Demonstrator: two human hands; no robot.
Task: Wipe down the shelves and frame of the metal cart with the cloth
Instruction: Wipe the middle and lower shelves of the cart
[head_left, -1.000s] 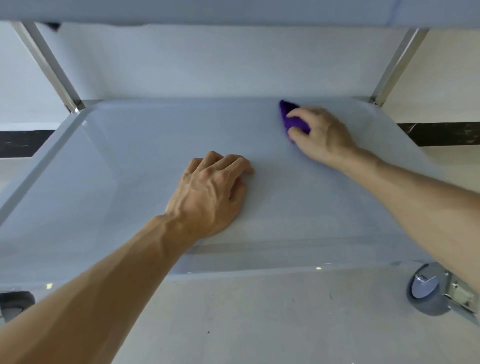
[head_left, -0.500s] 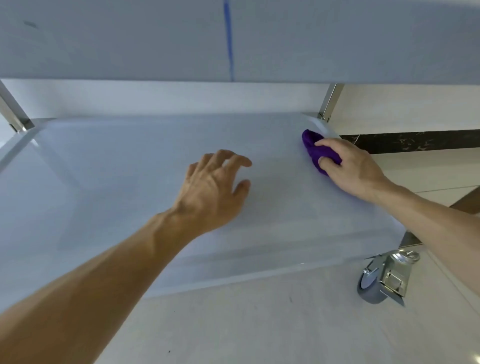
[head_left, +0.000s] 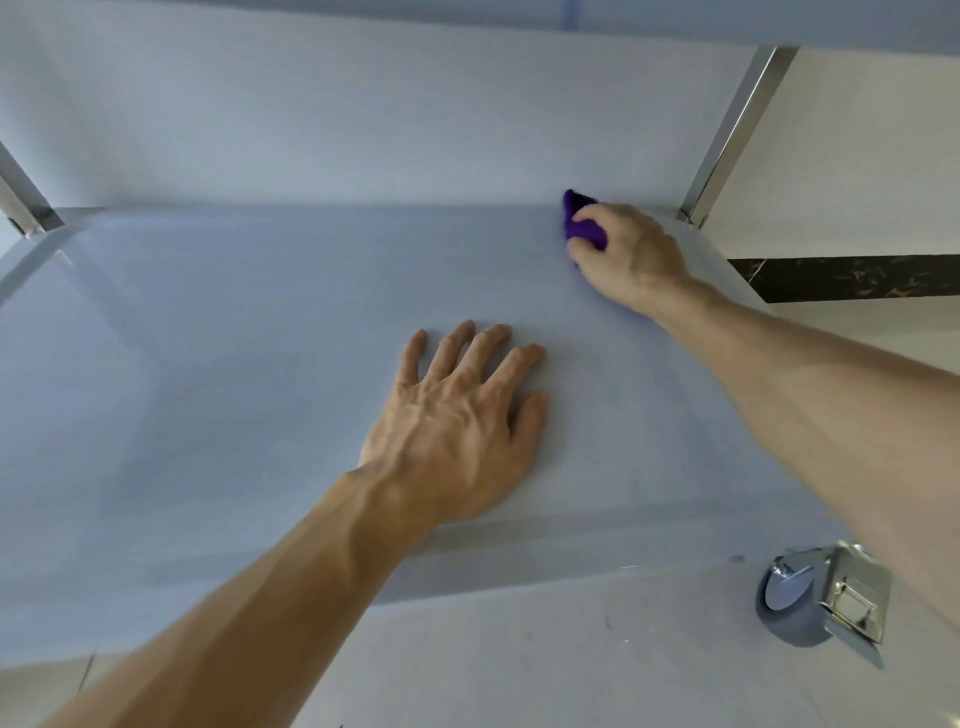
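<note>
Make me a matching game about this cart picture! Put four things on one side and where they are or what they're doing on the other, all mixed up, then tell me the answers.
Things:
1. left hand
2. right hand
3. purple cloth
4. caster wheel

Places or states:
A. on the floor under the shelf's near right corner
B. lying flat on the shelf, fingers spread
C. bunched up at the back edge of the shelf
D. gripping something near the right rear post

Pairs: 1-B, 2-D, 3-C, 4-A
</note>
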